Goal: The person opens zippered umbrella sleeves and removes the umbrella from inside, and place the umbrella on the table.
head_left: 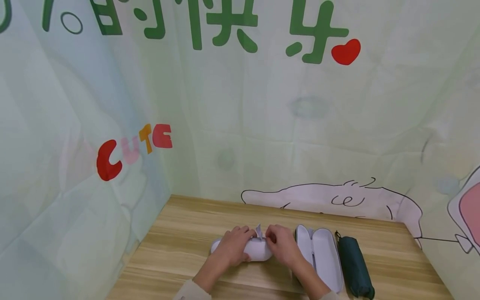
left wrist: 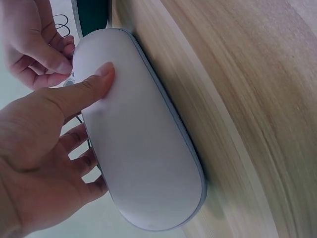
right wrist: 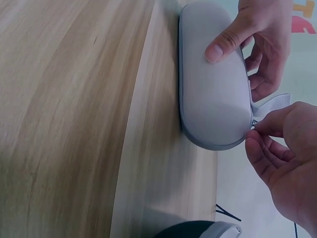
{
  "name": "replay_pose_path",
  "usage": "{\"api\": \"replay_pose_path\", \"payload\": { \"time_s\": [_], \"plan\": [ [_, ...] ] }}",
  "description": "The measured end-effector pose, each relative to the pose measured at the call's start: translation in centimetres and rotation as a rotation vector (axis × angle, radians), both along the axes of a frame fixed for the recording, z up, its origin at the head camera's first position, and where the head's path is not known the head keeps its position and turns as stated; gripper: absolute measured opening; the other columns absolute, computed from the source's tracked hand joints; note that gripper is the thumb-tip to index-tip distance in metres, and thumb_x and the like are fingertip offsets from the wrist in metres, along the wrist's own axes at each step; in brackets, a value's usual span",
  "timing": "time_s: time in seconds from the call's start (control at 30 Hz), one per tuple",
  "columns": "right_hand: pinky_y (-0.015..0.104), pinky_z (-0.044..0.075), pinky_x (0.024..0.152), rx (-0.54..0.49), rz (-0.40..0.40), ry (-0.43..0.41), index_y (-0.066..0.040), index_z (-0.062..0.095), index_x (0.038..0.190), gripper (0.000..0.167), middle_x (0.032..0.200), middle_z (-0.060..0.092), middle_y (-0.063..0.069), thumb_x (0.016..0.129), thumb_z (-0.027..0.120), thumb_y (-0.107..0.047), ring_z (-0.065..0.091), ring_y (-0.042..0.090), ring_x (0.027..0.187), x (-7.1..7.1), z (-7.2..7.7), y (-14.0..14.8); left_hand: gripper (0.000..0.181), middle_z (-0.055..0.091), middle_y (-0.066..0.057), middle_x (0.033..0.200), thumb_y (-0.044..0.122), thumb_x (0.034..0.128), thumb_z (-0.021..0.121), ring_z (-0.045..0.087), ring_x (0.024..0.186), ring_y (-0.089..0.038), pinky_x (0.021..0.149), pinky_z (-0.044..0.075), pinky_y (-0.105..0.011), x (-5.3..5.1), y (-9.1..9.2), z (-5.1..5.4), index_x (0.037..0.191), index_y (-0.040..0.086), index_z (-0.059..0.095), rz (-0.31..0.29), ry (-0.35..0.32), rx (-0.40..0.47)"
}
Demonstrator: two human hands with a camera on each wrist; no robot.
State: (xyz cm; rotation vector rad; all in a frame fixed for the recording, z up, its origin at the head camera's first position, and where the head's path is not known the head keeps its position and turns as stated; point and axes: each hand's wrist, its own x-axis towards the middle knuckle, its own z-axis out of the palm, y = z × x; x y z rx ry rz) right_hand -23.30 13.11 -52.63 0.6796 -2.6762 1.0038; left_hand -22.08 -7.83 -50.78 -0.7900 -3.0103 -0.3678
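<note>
- Printed cloth (head_left: pixel 240 158) hangs behind and beside the work, its big lettering readable only in the head view.
- Wooden surface (head_left: pixel 180 233) carries the things.
- Open case (head_left: pixel 326 256) lies spread just beyond the right hand (head_left: pixel 282 246), no fingers on it; only the head view shows its two halves.
- Pale case (head_left: pixel 258 251), the thing being worked on, sits on the surface between both hands. Its halves look together along the edge in sight, so the work seems partway or near one end of the zip; any remaining stretch is hidden, and whether it is being opened or closed I cannot tell.
- Dark green umbrella, by its look (head_left: pixel 354 264), lies right of the open case, untouched.
- Left hand (head_left: pixel 235 246) grips the pale case. The left wrist view shows the thumb on its face and fingers behind.
- Right hand pinches at the case's end, fingertips together.
- Strap (right wrist: pixel 275 105) sticks out beside the pinch, its ribbed weave clear only in the right wrist view.
- Zip pull (right wrist: pixel 253 122) shows there too, partly covered; the head view loses it.
</note>
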Motion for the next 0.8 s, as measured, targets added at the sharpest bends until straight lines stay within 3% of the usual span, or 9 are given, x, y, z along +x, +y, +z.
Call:
{"api": "replay_pose_path", "payload": {
  "time_s": [0.3, 0.8],
  "plan": [
    [0.026, 0.050, 0.062, 0.019, -0.029, 0.090, -0.006, 0.071, 0.085, 0.015, 0.078, 0.061, -0.004, 0.086, 0.077, 0.008, 0.054, 0.007, 0.071, 0.3, -0.5, 0.9, 0.061, 0.066, -0.002, 0.125, 0.026, 0.0780, 0.096, 0.061, 0.112, -0.025, 0.090, 0.055, -0.050, 0.0, -0.1, 0.0, 0.131, 0.017, 0.066, -0.015, 0.008, 0.017],
    [0.025, 0.048, 0.061, 0.020, -0.043, 0.109, -0.011, 0.068, 0.080, 0.024, 0.074, 0.058, -0.007, 0.085, 0.077, 0.010, 0.052, 0.004, 0.068, 0.2, -1.1, 1.3, 0.062, 0.065, -0.001, 0.123, 0.027, 0.0770, 0.096, 0.061, 0.111, -0.024, 0.089, 0.055, -0.049, -0.2, -0.2, -0.1, 0.130, 0.018, 0.066, -0.017, 0.003, 0.026]
  ]
}}
